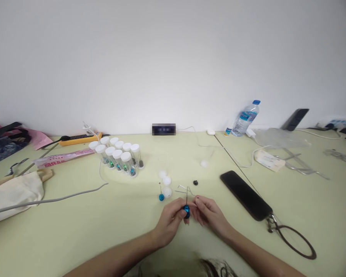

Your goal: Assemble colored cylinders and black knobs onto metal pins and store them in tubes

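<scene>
My left hand [172,218] pinches a small shiny blue ball-shaped piece [186,211], from which a thin metal rod points up. Close beside it, my right hand [209,213] has thumb and forefinger closed at the end of a thin bent metal wire [190,191]. A similar blue piece [161,197] stands on the table with its rod upright, left of the hands. Near it lie white round caps [167,180]. Beyond my fingers are a small bent metal rod [181,191] and a small black part [195,182].
White-capped clear tubes [126,163] with small coloured pieces stand at the left. A black phone [246,195] with a ring strap [298,240] lies at the right. Behind are a water bottle [246,118], a power strip [80,139] and a small display [163,129]. A grey cable [60,199] crosses the left.
</scene>
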Available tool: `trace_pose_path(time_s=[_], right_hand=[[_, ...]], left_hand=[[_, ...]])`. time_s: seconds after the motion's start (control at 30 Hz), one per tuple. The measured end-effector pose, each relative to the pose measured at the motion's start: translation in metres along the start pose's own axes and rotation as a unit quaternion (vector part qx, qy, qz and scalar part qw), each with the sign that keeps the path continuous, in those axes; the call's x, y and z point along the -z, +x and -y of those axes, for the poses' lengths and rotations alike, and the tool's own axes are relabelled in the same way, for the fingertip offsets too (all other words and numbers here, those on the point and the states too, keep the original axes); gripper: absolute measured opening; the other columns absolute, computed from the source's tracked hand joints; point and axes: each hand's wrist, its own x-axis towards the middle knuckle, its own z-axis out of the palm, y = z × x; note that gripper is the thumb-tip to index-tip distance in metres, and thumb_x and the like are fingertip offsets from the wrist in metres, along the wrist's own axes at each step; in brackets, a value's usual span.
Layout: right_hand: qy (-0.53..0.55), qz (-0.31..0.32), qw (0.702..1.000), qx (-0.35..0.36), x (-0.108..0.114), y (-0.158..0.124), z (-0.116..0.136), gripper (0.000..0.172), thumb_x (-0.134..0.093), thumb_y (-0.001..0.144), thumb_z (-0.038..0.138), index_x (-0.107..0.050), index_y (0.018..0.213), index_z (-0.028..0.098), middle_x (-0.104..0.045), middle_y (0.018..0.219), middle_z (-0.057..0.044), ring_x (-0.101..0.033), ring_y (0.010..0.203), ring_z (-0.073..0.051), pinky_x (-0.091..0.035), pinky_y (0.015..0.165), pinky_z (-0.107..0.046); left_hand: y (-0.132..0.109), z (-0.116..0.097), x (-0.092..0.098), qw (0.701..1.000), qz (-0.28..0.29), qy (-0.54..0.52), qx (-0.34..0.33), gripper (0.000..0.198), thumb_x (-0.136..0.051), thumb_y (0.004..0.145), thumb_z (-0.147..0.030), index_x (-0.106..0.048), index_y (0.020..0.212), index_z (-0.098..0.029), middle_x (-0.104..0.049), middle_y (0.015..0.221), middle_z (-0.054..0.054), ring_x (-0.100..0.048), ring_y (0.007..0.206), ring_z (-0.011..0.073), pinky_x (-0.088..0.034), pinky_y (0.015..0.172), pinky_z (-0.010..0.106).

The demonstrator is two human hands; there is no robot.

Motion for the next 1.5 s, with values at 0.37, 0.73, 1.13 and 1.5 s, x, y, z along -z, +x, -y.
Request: trace_pose_path(time_s=[0.37, 0.73, 1.13, 1.5], right_hand=[[0.053, 0.005, 0.997, 0.062, 0.027, 0.017, 0.035, 0.022, -0.07, 0.078, 0.037, -0.071, 0.085, 0.017, -0.054, 0.077, -0.002, -0.045, 0.054, -0.009, -0.036, 0.048, -0.024], [-0.059, -0.068, 0.97, 0.226, -0.005, 0.072, 0.155, 0.01, -0.069, 0.081, 0.023, -0.069, 0.074, 0.015, -0.065, 0.062, -0.001, -0.06, 0.051, -0.011, -0.053, 0.052, -0.024], [-0.137, -0.188, 0.922, 0.311, -0.014, 0.097, 0.144, 0.009, -0.058, 0.089, 0.024, -0.063, 0.085, 0.017, -0.065, 0.071, -0.001, -0.068, 0.065, -0.015, -0.059, 0.066, -0.03], [-0.132, -0.178, 0.934, 0.281, 0.005, 0.109, 0.144, 0.012, -0.06, 0.087, 0.027, -0.062, 0.082, 0.016, -0.064, 0.073, -0.002, -0.068, 0.067, -0.016, -0.06, 0.066, -0.031]], left_hand=[[0.002, 0.009, -0.002, 0.951, 0.094, -0.253, 0.153, 0.044, -0.056, 0.085, -0.048, -0.062, 0.109, -0.011, -0.058, 0.067, 0.004, -0.041, 0.047, 0.0067, -0.03, 0.05, 0.022], [0.055, -0.071, 0.079, 0.971, -0.19, 0.136, -0.051, 0.022, -0.047, 0.092, -0.035, -0.061, 0.096, -0.017, -0.065, 0.088, 0.007, -0.06, 0.071, 0.0153, -0.051, 0.065, 0.029], [0.076, -0.016, 0.097, 0.89, -0.241, 0.378, -0.083, 0.029, -0.064, 0.082, -0.025, -0.048, 0.106, -0.022, -0.055, 0.105, 0.005, -0.057, 0.091, 0.0195, -0.048, 0.081, 0.035], [0.08, 0.009, 0.116, 0.901, -0.167, 0.401, -0.017, 0.02, -0.053, 0.088, -0.024, -0.052, 0.107, -0.022, -0.057, 0.108, 0.007, -0.055, 0.103, 0.0228, -0.044, 0.09, 0.039]])
